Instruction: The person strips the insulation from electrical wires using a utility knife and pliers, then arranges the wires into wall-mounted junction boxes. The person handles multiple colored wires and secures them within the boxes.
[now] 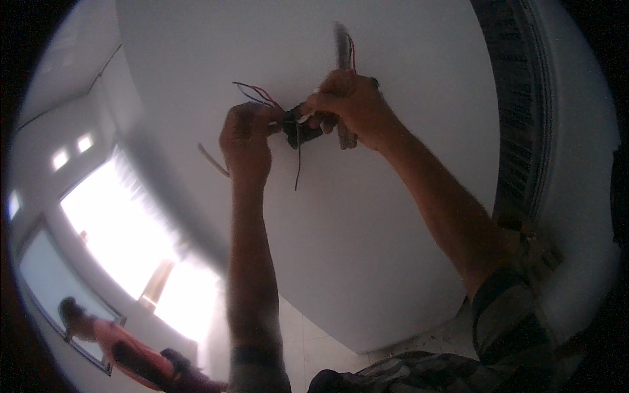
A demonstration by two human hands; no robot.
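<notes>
A dark wall box opening [303,134] sits in the pale wall, with thin red and blue wires [257,90] sticking out to its upper left. One dark wire [299,167] hangs down across the opening. My left hand [246,134] is closed at the opening's left edge, its fingertips pinched close to the wires; what lies between them is hidden. From the right, my right hand [354,108] reaches in with bent fingers, thumb and forefinger at the opening. A long grey object [342,46], blurred, shows above and below that hand's grip; a red wire [352,49] runs beside its upper part.
A pale tube or cable [213,160] shows beside my left wrist. Bright windows [124,226] are at the left, and a person in a red top [131,350] is at the lower left. A dark slatted strip [517,118] borders the wall at right.
</notes>
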